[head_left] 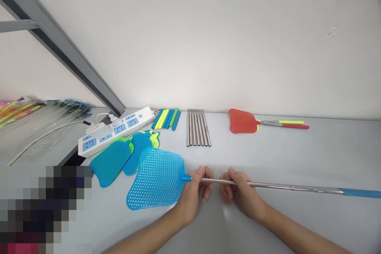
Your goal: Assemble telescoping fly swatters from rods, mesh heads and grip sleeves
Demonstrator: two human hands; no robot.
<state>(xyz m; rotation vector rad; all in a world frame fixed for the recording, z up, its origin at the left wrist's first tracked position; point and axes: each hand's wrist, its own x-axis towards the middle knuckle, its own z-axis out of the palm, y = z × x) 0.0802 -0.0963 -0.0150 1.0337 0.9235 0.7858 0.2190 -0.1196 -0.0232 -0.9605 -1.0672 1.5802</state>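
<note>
Both of my hands hold a blue fly swatter with an extended telescopic metal rod and a blue grip at the right. My left hand is closed round the rod just beside the swatter head. A short way along, my right hand pinches the rod near its thin end. Perforated blue heads, with green and yellow ones partly hidden beneath, lie left of the held head. Behind my hands, several metal rods lie side by side.
Several blue, yellow and green grips lie by a white power strip with plugs. A red swatter rests over a yellow one at the wall. Plastic-bagged items are at far left, beside a grey metal frame. The lower left is pixelated.
</note>
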